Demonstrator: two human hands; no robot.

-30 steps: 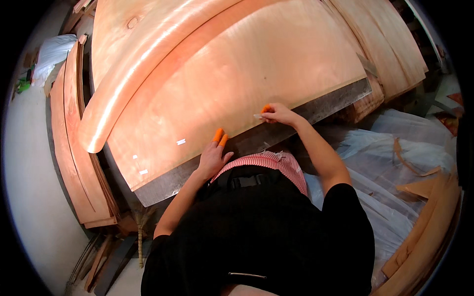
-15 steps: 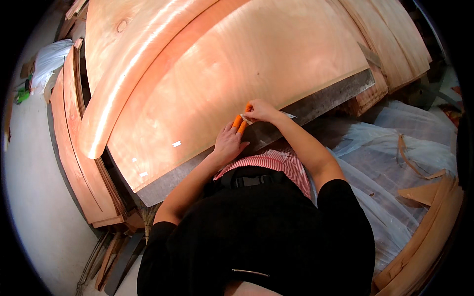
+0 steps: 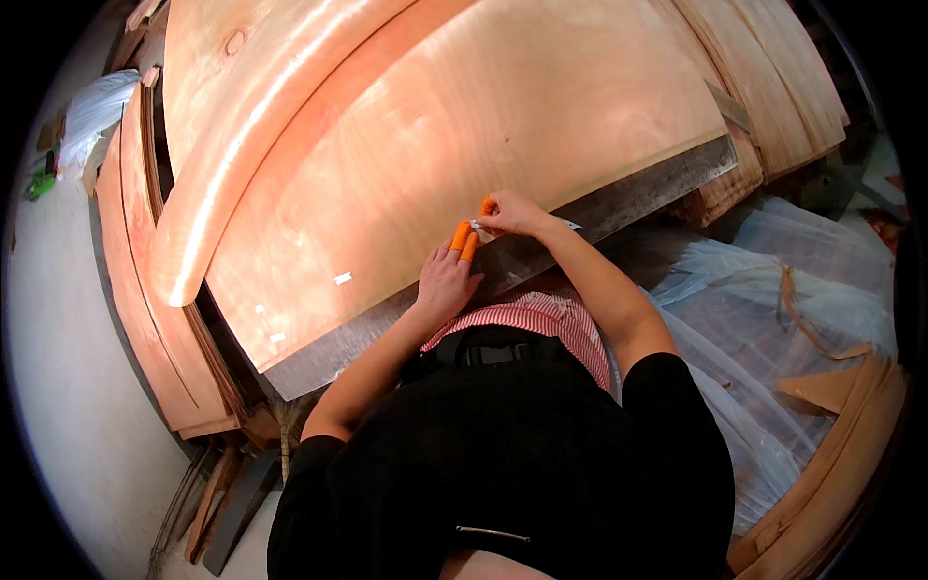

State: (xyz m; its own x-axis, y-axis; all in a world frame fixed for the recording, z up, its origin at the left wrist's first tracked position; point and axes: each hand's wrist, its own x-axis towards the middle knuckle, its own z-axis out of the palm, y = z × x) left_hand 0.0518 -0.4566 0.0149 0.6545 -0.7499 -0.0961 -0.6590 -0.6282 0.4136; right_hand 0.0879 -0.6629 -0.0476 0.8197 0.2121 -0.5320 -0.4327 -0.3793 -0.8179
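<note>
A broad sheet of thin wood veneer point(image 3: 425, 174) lies on a grey metal-looking board point(image 3: 319, 358), whose near edge shows along my front. My left hand point(image 3: 447, 282) rests on the sheet near that edge, fingers stretched, with orange finger covers on two of them. Just right of it, my right hand point(image 3: 512, 215) pinches at the sheet, an orange cover on one finger. A small white strip point(image 3: 475, 225) shows between the fingertips of both hands, partly hidden. Short white pieces point(image 3: 343, 277) stick to the veneer at the left.
The far part of the veneer curls back in a large roll point(image 3: 217, 184). Stacked veneer sheets stand at the left point(image 3: 145, 290) and far right point(image 3: 773, 87). Clear plastic sheeting point(image 3: 744, 309) covers something at my right. Dark slats point(image 3: 242, 512) lean at the lower left.
My left hand has shifted slightly left, its fingertips a little farther from the right hand. The right hand keeps its pinch in nearly the same place. The view has moved slightly.
</note>
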